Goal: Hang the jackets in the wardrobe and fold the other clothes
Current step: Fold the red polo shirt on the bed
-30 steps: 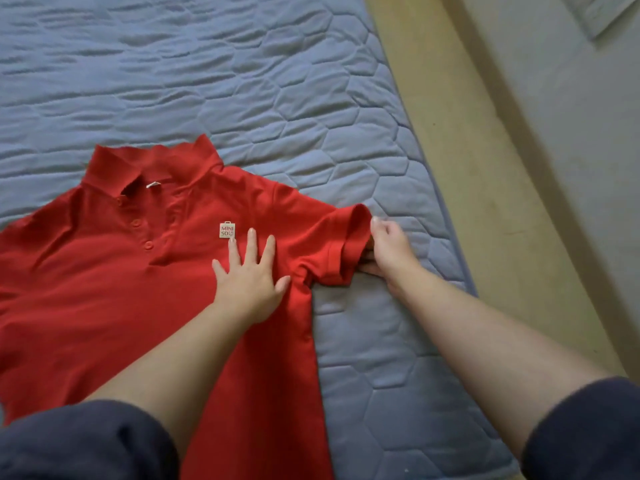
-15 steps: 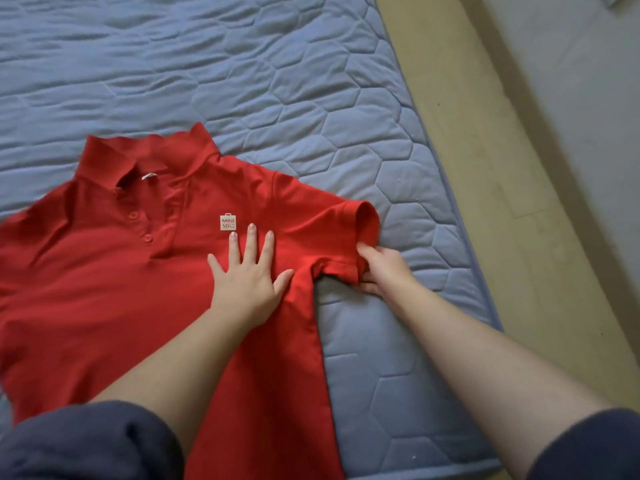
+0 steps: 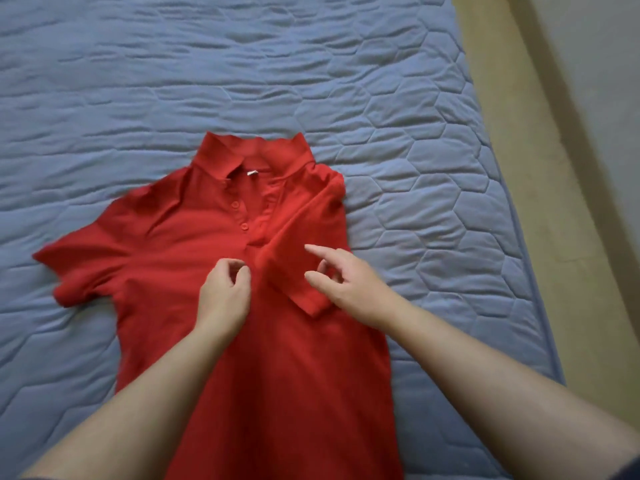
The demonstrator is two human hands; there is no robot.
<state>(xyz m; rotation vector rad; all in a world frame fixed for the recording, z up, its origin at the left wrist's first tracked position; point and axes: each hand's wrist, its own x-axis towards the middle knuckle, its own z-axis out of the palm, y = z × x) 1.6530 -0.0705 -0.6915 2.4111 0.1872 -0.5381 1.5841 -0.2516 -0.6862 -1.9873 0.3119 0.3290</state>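
Left hand [image 3: 224,293]: over the chest of the red polo shirt [image 3: 166,244], fingers curled in toward the thumb. Whether it pinches the fabric cannot be told. Right hand [image 3: 349,284]: above the folded sleeve [image 3: 298,268], forefinger extended, thumb apart from it, the other fingers loosely bent; it grips nothing. Both forearms are bare.

Shirt: lying front up on the bed [image 3: 415,133], collar [image 3: 252,152] pointing away from the person, two buttons [image 3: 236,204] visible on the placket. The sleeve on the person's right is turned in diagonally across the chest, with its cuff lying on the body of the shirt. The other sleeve [image 3: 72,271] lies spread flat on the cover.

Surface: blue-grey quilted cover, stitched in hexagons, rippled with creases across the far half.

Room: a tan strip [image 3: 519,168] runs along the bed's right edge; floor or frame cannot be told. Beyond it lies a grey surface [image 3: 602,81].
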